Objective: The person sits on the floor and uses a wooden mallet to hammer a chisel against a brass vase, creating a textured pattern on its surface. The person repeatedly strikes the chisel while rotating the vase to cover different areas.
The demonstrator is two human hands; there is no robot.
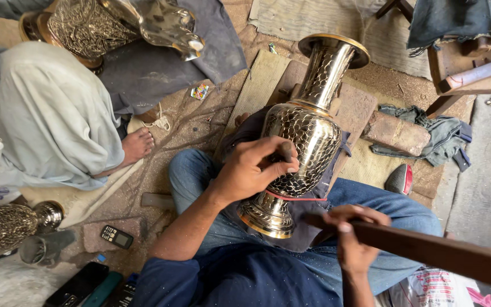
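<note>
On a dusty workshop floor [188,122] strewn with cloths, the brass vase [305,136] lies across the person's lap; left hand [254,170] grips a punch [286,151], right hand [354,239] clasps a wooden stick [427,250].

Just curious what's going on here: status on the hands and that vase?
Left hand pinches a small tool against the brass vase. Right hand grips a wooden stick. Vase lies across the lap.

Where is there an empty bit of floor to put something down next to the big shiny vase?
Bare floor shows on the grey patch right of the crumpled cloth, and on the dusty strip between the other person's foot and the vase. It's crowded in the lap, where the left hand and right hand work, and by the phones.
</note>
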